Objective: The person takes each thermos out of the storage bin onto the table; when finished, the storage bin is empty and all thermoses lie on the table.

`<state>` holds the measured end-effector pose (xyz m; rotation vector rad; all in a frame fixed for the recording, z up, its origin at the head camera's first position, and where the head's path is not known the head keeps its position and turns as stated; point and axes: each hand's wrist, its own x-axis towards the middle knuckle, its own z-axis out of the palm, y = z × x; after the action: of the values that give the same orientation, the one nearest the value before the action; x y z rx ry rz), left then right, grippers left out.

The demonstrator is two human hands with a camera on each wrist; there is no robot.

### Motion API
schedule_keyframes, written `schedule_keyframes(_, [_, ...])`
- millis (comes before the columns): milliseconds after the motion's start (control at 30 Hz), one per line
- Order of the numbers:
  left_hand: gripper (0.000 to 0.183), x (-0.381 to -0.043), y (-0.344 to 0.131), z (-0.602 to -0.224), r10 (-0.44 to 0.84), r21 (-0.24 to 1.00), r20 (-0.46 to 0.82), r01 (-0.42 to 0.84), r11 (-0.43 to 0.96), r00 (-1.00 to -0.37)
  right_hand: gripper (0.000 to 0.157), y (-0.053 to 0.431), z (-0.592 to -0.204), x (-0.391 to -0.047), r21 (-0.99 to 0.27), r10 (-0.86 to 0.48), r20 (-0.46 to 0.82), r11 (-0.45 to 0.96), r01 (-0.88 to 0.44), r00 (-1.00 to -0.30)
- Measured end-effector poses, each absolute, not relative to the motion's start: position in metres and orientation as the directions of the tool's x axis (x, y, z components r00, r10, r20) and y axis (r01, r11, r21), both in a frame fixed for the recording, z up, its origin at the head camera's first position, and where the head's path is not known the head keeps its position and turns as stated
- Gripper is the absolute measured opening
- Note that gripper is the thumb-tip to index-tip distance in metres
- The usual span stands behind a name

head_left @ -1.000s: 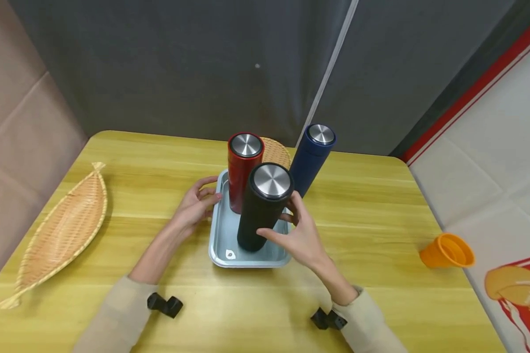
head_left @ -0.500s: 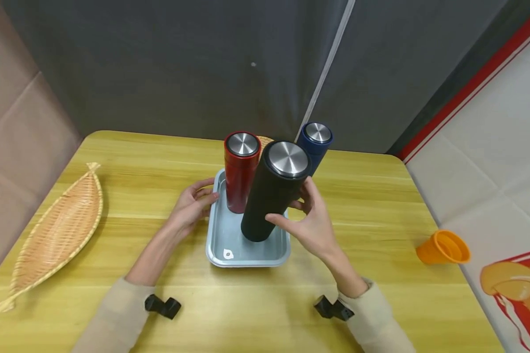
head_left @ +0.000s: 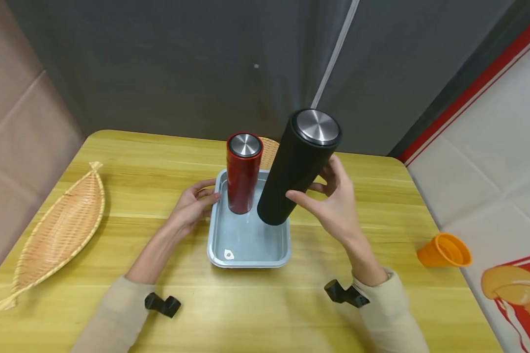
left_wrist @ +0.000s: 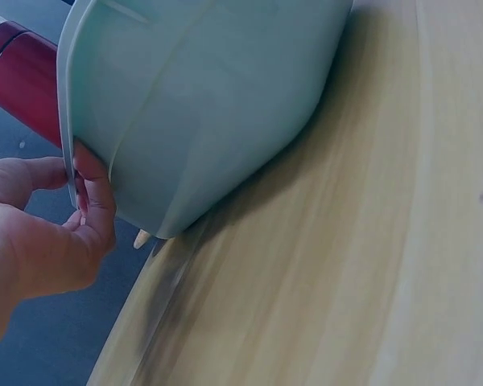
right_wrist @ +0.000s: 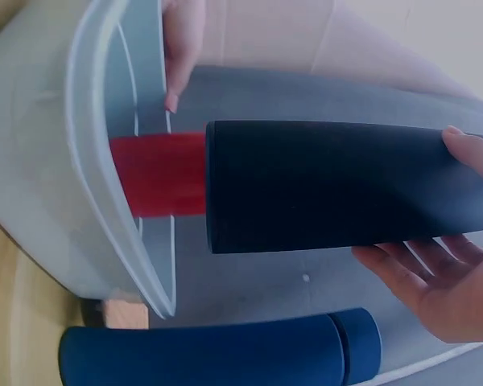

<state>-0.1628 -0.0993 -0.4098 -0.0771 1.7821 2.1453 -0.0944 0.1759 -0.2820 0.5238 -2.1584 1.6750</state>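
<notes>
Right sleeve (head_left: 393, 318) and left sleeve (head_left: 115, 314) nearest, a black wrist camera (head_left: 163, 305) by each cuff. Right hand (head_left: 337, 208) holds the black flask (head_left: 296, 169), thumb on near side, fingers wrapped round the other side. Flask off the counter (head_left: 265, 314), tilted, silver lid up and leaning right; right wrist view shows its base above the rim of the light blue bin (head_left: 247, 245).

Left hand (head_left: 192, 206) pinches the bin's left rim, thumb on top, fingers under. Bin sits between the hands. Red flask (head_left: 243, 181) stands upright in it, right of left hand, left of the black flask; the two overlap in right wrist view, can't tell if touching.

Boat-shaped basket (head_left: 64, 225) well left of left hand. Orange cup (head_left: 443, 250) well right of right hand, lying tipped or tilted, can't tell.

Beyond right hand: blue flask (right_wrist: 201, 354), outside the bin, hidden in head view. Past the bin, part of another woven piece (head_left: 269, 149). Dark grey panel (head_left: 181, 63) behind all.
</notes>
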Motion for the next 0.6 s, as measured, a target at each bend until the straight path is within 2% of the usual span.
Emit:
schedule_keyframes(267, [0.053, -0.163, -0.099, -0.409, 0.245, 0.942, -0.262, -0.303, -0.147, -0.933, 0.070, 0.189, -0.276, -0.095, -0.870, 0.020, 0.466, 0.192, -0.454, -0.885])
schedule_keyframes(600, [0.054, -0.164, -0.100, -0.410, 0.253, 0.942, -0.258, -0.301, -0.150, -0.932, 0.068, 0.206, -0.285, -0.097, -0.857, 0.066, 0.470, 0.271, -0.437, -0.880])
